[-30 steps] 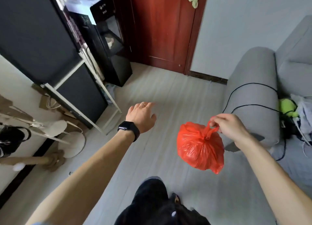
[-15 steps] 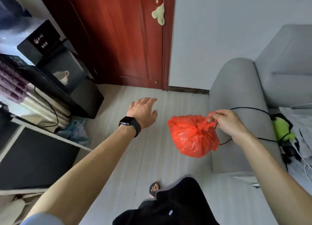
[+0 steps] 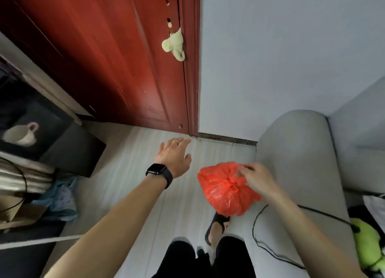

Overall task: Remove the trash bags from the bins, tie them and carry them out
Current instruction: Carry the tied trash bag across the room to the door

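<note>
**Q:** (a) What is showing at the left?
**A:** A pale cup (image 3: pixel 20 134) is sitting inside a dark cabinet (image 3: pixel 79 152); both are blurring. Beyond them a red door (image 3: pixel 104 59) is filling the upper left, with a green cloth (image 3: pixel 175 45) hanging near its right edge.

**Q:** (b) And your left hand?
**A:** My left hand (image 3: pixel 174 156) is reaching forward over the floor (image 3: pixel 125 184), palm down, fingers spread and holding nothing. A black watch (image 3: pixel 159 174) is sitting on the wrist. The fingertips are pointing toward the door's lower right corner.

**Q:** (c) Where is the bag?
**A:** The red trash bag (image 3: pixel 227 192) is hanging in the air just right of that hand, knotted at the top. It is hanging above my sandalled foot (image 3: pixel 216 225) and near the left edge of the grey sofa arm (image 3: pixel 298 163). My right hand (image 3: pixel 257 179) is pinching its gathered top from above, fingers curling into the plastic.

**Q:** (d) Further right?
**A:** A black cable (image 3: pixel 253 227) is trailing over the sofa arm.
</note>
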A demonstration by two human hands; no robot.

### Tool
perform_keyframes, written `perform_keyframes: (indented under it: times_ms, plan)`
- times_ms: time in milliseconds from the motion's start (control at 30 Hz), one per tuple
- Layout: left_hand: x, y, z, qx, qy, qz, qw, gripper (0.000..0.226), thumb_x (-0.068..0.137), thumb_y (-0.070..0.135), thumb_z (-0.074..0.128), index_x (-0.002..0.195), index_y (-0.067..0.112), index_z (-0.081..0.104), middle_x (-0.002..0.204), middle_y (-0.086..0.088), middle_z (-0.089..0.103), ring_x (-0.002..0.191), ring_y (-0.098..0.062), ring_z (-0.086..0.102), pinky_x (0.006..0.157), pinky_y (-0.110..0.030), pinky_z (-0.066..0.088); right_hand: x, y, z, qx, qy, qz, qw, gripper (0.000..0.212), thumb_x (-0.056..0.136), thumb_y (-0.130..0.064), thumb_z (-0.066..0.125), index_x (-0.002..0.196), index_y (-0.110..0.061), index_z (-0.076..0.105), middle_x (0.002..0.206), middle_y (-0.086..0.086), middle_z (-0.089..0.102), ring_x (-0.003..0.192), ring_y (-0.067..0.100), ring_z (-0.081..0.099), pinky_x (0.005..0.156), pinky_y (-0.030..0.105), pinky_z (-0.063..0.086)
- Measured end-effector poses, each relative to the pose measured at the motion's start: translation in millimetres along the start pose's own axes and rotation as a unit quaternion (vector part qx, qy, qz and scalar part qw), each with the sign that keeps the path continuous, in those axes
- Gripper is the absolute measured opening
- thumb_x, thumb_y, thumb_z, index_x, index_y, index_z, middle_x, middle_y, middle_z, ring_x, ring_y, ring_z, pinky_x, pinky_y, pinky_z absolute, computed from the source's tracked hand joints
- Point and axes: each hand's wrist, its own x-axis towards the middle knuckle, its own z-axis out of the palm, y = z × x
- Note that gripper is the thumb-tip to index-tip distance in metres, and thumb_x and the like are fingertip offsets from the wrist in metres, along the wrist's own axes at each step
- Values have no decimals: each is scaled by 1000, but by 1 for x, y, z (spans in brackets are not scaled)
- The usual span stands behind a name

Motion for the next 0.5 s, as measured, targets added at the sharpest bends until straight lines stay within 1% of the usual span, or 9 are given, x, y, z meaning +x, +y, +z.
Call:
perform_keyframes:
  times_ms: [33, 100, 167, 233, 300, 367, 400, 467, 500]
  plan:
    - [26, 4, 3, -6, -5, -7, 1000, 55, 92, 38, 46, 146, 29, 37, 150, 1, 43, 141, -23, 32, 115, -47, 25, 25, -4, -5, -12, -11, 3, 1000, 27, 96, -18, 54, 75, -18, 71, 75, -9, 72, 66, 13, 62, 65, 29, 47]
    - [59, 10, 6, -10, -16, -9, 1000, 55, 93, 37, 46, 146, 28, 37, 151, 0, 42, 143, -22, 30, 116, -47, 24, 59, -7, -8, -39, -20, 13, 999, 22, 96, -19, 54, 86, -14, 73, 78, -8, 70, 79, 16, 63, 69, 28, 40]
    - [97, 14, 12, -6, -34, -6, 999, 55, 94, 36, 47, 147, 28, 36, 153, -1, 39, 144, -22, 26, 118, -46, 21, 100, -5, -9, -54, -19, 45, 997, 23, 95, -25, 54, 98, -12, 73, 93, 0, 70, 94, 22, 62, 78, 28, 39]
    - [128, 16, 19, -6, -41, 4, 999, 55, 94, 35, 47, 147, 29, 36, 155, -1, 37, 146, -22, 22, 118, -47, 19, 134, 3, -6, -39, -21, 91, 995, 27, 92, -33, 55, 104, -15, 71, 100, 0, 71, 99, 24, 64, 84, 32, 44]
    - [175, 16, 32, 1, -39, 28, 999, 54, 94, 34, 47, 147, 29, 35, 157, 0, 31, 147, -22, 17, 120, -47, 14, 185, 15, -3, -21, -17, 128, 991, 28, 86, -39, 55, 97, -18, 70, 100, 2, 75, 101, 26, 67, 91, 37, 50]
    - [219, 13, 47, 25, -28, 54, 998, 55, 94, 33, 47, 148, 29, 34, 161, 0, 23, 150, -23, 9, 121, -47, 9, 230, 24, 0, -10, -13, 139, 990, 21, 88, -34, 58, 78, -18, 67, 91, 4, 76, 96, 27, 69, 89, 37, 51]
    - [244, 11, 57, 37, -13, 69, 997, 56, 94, 33, 48, 149, 29, 34, 163, 0, 18, 151, -23, 4, 121, -48, 7, 252, 26, -1, -4, -5, 144, 990, 21, 90, -29, 60, 73, -18, 65, 87, 3, 75, 94, 27, 69, 88, 37, 51]
    - [288, 12, 75, 57, 26, 92, 994, 60, 92, 32, 52, 149, 29, 33, 165, -1, 8, 151, -27, -4, 121, -52, 2, 292, 35, -5, -2, 14, 157, 987, 20, 92, -23, 59, 72, -18, 65, 83, 0, 74, 91, 25, 68, 85, 35, 50]
    - [307, 13, 84, 62, 45, 102, 992, 62, 91, 31, 53, 150, 29, 32, 165, -1, 4, 151, -29, -6, 120, -54, 0, 312, 42, -6, -10, 16, 159, 987, 18, 92, -22, 59, 75, -19, 65, 85, -1, 73, 92, 24, 67, 84, 34, 49]
